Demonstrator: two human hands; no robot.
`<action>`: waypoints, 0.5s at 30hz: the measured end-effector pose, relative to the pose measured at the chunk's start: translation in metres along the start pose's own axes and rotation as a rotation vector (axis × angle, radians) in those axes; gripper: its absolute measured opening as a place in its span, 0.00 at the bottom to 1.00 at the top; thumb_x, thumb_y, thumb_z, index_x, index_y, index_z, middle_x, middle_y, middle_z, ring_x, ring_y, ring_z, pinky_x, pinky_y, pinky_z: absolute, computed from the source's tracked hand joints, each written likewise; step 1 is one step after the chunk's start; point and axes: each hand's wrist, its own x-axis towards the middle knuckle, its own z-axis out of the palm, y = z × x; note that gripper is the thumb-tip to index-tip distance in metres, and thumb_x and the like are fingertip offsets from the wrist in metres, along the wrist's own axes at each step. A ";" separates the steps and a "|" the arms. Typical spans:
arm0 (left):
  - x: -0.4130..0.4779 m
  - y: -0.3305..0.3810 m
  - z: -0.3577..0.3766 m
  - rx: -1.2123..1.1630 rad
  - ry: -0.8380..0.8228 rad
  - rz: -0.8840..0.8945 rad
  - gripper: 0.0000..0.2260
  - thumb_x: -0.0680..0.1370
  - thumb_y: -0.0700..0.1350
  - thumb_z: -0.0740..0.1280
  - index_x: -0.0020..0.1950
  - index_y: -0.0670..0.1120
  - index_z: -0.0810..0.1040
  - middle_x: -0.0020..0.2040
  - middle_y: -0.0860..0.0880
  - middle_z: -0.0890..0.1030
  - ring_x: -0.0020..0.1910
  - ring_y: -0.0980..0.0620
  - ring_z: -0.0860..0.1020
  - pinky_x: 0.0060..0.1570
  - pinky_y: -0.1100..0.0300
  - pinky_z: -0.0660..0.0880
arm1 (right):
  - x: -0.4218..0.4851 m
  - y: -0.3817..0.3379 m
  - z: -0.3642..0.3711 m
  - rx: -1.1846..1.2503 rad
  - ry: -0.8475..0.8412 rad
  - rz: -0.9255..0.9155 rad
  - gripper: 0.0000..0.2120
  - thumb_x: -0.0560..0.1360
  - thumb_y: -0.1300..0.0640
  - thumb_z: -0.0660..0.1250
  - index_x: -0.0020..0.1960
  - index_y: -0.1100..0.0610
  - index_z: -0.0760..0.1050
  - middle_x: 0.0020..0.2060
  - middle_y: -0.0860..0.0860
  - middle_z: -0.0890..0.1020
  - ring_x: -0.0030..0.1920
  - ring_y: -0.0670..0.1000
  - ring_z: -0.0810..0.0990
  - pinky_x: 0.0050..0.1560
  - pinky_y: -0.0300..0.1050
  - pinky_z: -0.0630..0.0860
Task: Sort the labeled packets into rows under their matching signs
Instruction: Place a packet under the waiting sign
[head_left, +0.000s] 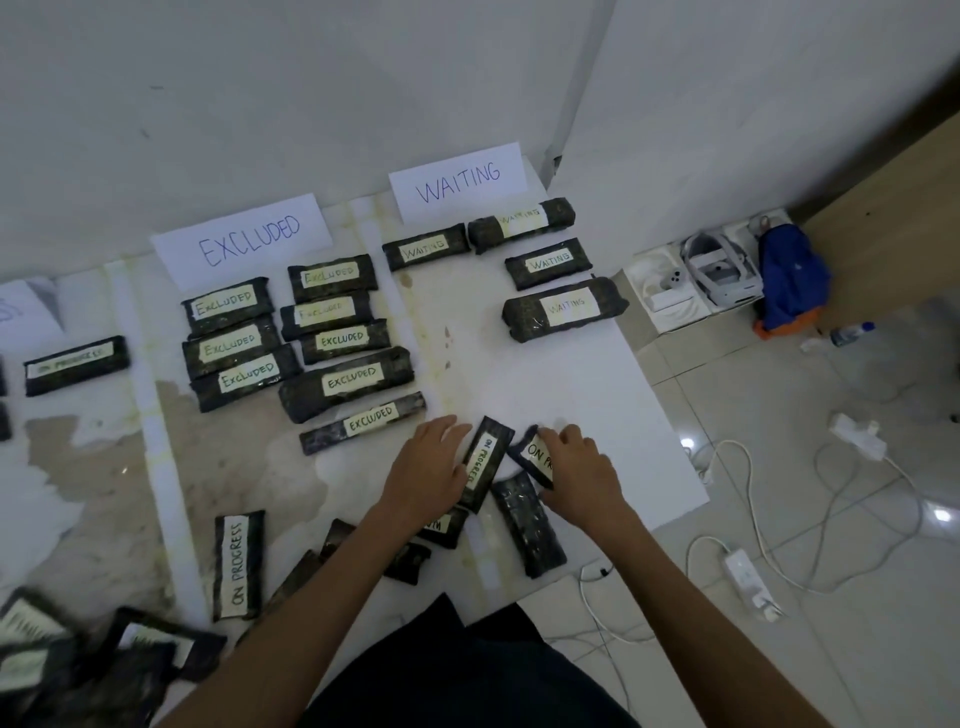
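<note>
Dark packets with pale labels lie on a white sheet. Under the EXCLUDED sign sit several "EXCLUDED" packets. Several "WAITING" packets lie below the WAITING sign. My left hand rests against an "ON PROGRESS" packet, thumb on its edge. My right hand grips a second "ON PROGRESS" packet, partly hidden by the fingers. An unlabeled-side packet lies just below. Another "ON PROGRESS" packet stands lengthwise at lower left, and one lies at far left.
A loose heap of packets is at the bottom left. Right of the sheet on the tiled floor are a boxed white headset, a blue bag, a bottle, power adapters and cables. A wall rises behind the signs.
</note>
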 end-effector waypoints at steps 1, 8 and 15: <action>-0.003 0.000 0.001 0.002 0.002 -0.004 0.23 0.74 0.42 0.61 0.69 0.42 0.67 0.69 0.40 0.68 0.68 0.40 0.66 0.64 0.47 0.68 | -0.002 -0.001 0.004 0.012 0.025 -0.003 0.34 0.70 0.54 0.70 0.72 0.53 0.59 0.61 0.57 0.69 0.56 0.58 0.71 0.50 0.52 0.73; -0.015 -0.003 -0.002 0.039 0.051 -0.007 0.24 0.74 0.40 0.64 0.70 0.42 0.66 0.71 0.39 0.65 0.70 0.40 0.63 0.65 0.46 0.67 | 0.000 -0.002 -0.002 0.106 0.164 -0.068 0.33 0.66 0.55 0.72 0.69 0.53 0.65 0.57 0.57 0.72 0.52 0.58 0.72 0.46 0.53 0.75; -0.043 -0.024 -0.019 0.062 0.175 -0.043 0.24 0.73 0.41 0.65 0.69 0.42 0.67 0.71 0.40 0.66 0.70 0.41 0.64 0.64 0.46 0.69 | -0.002 -0.045 -0.016 0.158 0.228 -0.317 0.32 0.65 0.57 0.72 0.68 0.54 0.68 0.57 0.56 0.74 0.52 0.57 0.73 0.48 0.53 0.75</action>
